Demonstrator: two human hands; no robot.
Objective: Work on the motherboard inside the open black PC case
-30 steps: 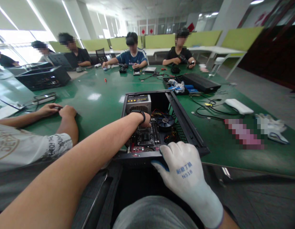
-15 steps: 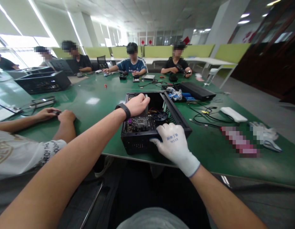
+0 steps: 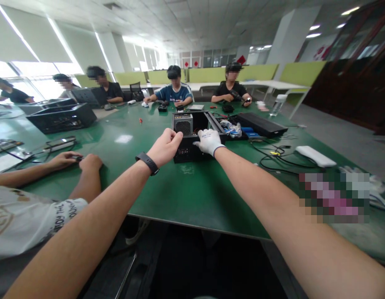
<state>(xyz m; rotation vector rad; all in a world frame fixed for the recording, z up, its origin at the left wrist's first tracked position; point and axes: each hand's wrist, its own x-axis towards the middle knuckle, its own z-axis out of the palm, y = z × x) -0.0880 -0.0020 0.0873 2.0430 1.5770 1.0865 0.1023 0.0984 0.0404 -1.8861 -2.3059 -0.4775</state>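
Computer case (image 3: 189, 151), black, one, open-topped. Head view: mid-surface (image 3: 139, 187), well beyond the near edge, power supply (image 3: 183, 123) inside at left. Your right hand (image 3: 209, 141), gloved: curled over the case's near side. Your left hand (image 3: 167, 146), bare: fingers bent at its near left corner; pinch, cannot tell. Step, judged: steadying the case. Next move calls for even bearing from both hands.

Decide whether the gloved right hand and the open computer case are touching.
Touching: the head view shows the right hand gripping the near rim of the computer case.
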